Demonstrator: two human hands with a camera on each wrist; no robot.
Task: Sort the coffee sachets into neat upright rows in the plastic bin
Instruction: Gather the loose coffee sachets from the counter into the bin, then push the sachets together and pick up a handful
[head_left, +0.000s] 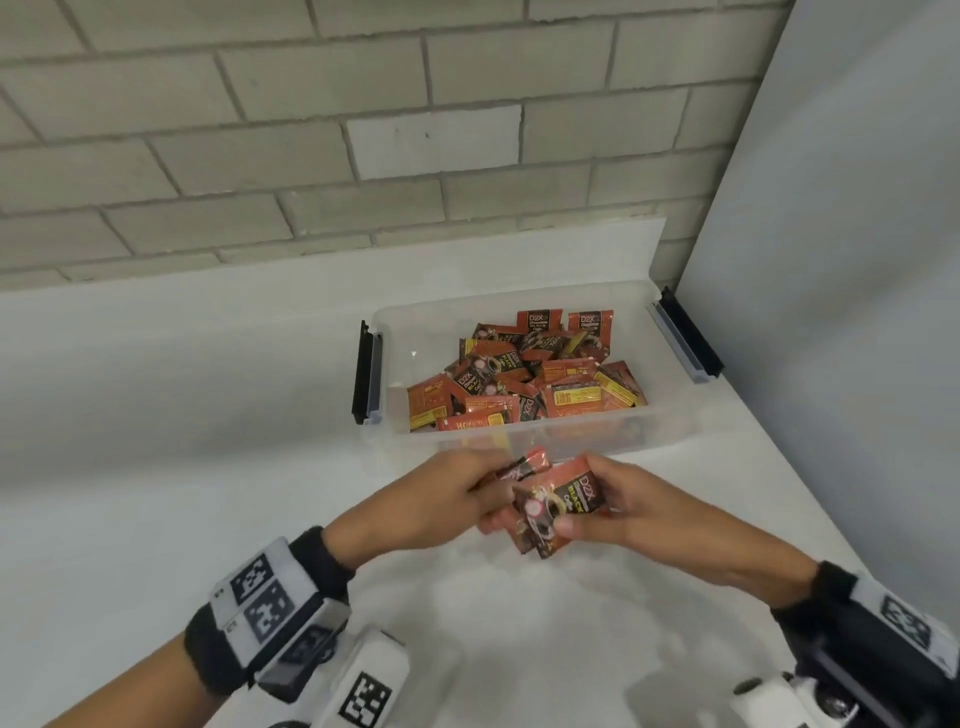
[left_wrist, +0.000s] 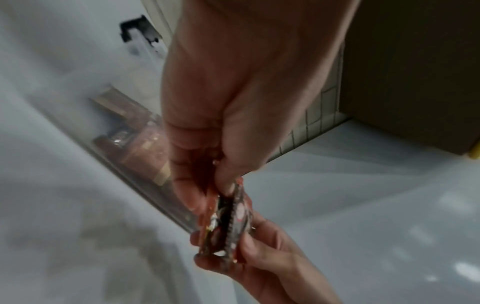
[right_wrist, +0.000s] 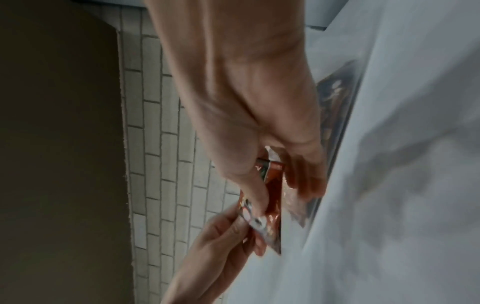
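Both hands, the left hand (head_left: 441, 501) and the right hand (head_left: 631, 506), pinch a small stack of coffee sachets (head_left: 558, 506) just before the plastic bin (head_left: 410, 332) (more sachets lie jumbled inside).

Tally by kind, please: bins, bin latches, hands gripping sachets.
plastic bin: 1
bin latches: 2
hands gripping held sachets, left hand and right hand: 2
Total: 5
Binned sachets overlap too much to count.

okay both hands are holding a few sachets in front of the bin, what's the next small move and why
Probably square the held sachets into one even stack between left hand and right hand: they overlap askew, and the plastic bin has bare floor at its left end.
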